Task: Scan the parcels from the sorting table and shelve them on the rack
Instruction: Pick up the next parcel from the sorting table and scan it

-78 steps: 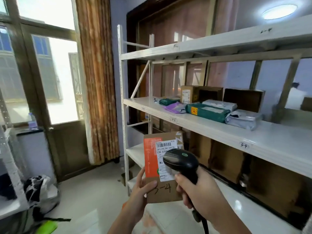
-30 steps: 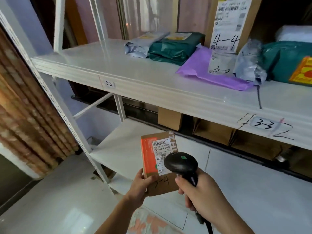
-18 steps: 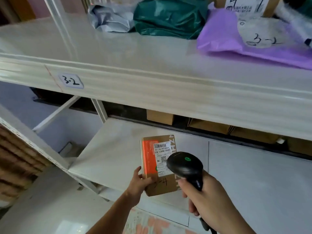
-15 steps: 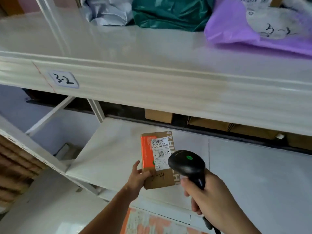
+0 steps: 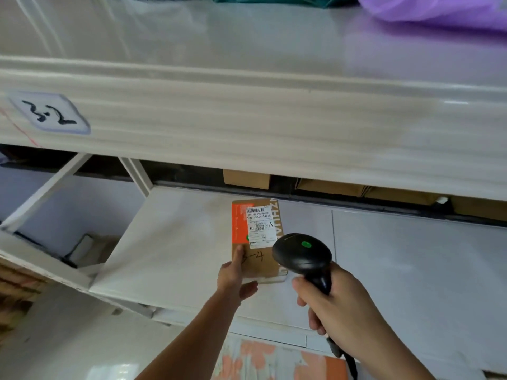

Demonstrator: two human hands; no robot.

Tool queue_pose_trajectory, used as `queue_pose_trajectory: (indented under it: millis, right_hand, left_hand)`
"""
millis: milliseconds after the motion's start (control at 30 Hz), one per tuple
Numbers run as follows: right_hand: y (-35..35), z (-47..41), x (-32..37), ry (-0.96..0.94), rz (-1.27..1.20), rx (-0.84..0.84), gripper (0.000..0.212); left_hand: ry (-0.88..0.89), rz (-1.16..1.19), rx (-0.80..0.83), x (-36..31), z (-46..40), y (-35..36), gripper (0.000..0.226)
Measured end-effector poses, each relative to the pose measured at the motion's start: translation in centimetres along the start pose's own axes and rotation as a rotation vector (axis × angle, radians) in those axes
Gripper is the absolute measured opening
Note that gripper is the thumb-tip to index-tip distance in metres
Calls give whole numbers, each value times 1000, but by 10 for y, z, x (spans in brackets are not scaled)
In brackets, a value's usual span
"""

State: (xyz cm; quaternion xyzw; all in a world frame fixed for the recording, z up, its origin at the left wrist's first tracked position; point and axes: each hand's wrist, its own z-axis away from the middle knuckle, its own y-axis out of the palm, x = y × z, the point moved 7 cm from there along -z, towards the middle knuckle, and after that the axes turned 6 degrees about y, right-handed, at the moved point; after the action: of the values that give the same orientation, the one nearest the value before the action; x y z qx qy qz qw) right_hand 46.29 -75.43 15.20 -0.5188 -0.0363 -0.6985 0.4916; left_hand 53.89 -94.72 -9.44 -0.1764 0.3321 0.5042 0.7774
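A small cardboard parcel [image 5: 256, 237] with an orange side, a white barcode label and a handwritten "3-4" is over the white lower shelf [image 5: 175, 242] of the rack. My left hand [image 5: 236, 275] holds its near end, one finger on top and the thumb below. My right hand [image 5: 340, 316] grips a black barcode scanner [image 5: 303, 255] with a green dot, its head just right of the parcel. Whether the parcel rests on the shelf is unclear.
The upper shelf's front edge [image 5: 247, 127] spans the view, with a tag reading "3-2" [image 5: 49, 113]. A purple bag [image 5: 444, 9] and a green bag lie on top. Cardboard boxes [image 5: 247, 179] line the back of the lower shelf. A diagonal brace [image 5: 44, 193] stands left.
I have come close to the rack and bent lower. My left hand has carried the parcel forward and down over the lower shelf. The scanner has stayed beside it in my right hand.
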Motion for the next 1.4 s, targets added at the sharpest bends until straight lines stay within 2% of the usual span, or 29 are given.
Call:
queue_pose_trajectory:
  millis: [100,233,333,467,533,633,700,767,900,967,1033,1200,1400]
  right_hand:
    - [-3,-4,1,1,7,-12,12]
    - [-6,-8,-2,13,-2,-23,8]
    - [-10,-10,-6,14,13,-40,8]
    - [-17,-7,-11,10,11,-94,11]
    - [-18,-3,-13,18,-2,-121,13]
    - [-18,10,-11,24,-25,-130,13]
    - [-19,22,-5,19,-32,-123,13]
    - [-24,35,1,5,-43,-127,13]
    - [-40,70,4,-23,-92,-150,9]
    - [-50,90,3,-42,-110,-161,6]
    - [-62,112,1,-61,-131,-170,5]
    - [-111,179,-28,-84,-192,-264,5]
    - [-191,300,-109,13,-255,-454,7]
  left_hand:
    - [80,-5,-40,-23,-15,7,57]
    - [89,-8,-40,-52,-38,19,51]
    - [120,-99,-86,-77,-50,19,49]
    - [174,-265,-141,-103,-60,3,58]
    - [139,-257,-88,-101,-56,-2,63]
    - [104,-272,-34,-91,-46,-7,83]
    - [137,-350,-120,-91,-32,-17,87]
    - [260,-574,-181,-102,-12,-26,82]
    - [617,-1210,-151,-119,50,-21,74]
    - [810,-1371,-183,-131,82,-12,74]
    - [951,-1426,-110,-139,110,6,79]
    - [1020,-1646,228,-125,200,86,91]
    - [1196,-1752,519,-53,334,214,110]
